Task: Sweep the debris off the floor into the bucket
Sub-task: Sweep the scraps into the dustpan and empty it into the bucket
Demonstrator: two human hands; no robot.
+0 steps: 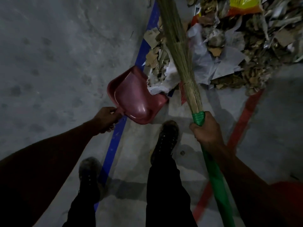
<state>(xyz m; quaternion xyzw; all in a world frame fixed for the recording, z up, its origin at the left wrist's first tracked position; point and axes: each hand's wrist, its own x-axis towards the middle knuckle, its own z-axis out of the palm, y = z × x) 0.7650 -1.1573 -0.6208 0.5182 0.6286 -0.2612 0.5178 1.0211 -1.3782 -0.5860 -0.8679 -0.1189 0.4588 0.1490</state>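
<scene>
Dark-trousered legs (165, 185) and two scuffed dark shoes fill the near edge of the view, planted on a grey concrete floor (49, 63) marked with a blue painted stripe (114, 141) and a red painted stripe (241, 122). Just beyond them, the right hand (207, 130) is clenched round the green plastic-wrapped handle of a long straw broom (183, 66), whose pale bristles run away toward the far side and lie across the rubbish. On the left, the left hand (106, 119) grasps the short handle of a dusty pink plastic dustpan (132, 99); its fingers look curled round that handle, though the light is dim and the grip itself is partly hidden. The pan is tilted, its open mouth facing right and touching the near left edge of the debris.

That debris, a large heap of torn brown cardboard, white paper scraps and dry leaves (229, 51), with a yellow and orange plastic wrapper (242, 5) at the far side, spreads across the far right of the floor. The pan holds nothing that can be seen, apart from a white scrap at its lip.

Judged from this, the job is at an early stage: the rubbish is gathered into one heap, but almost all of it remains on the floor. No bucket is in view, so nothing can be said about what it already holds. Scooping and carrying are both left to do.
</scene>
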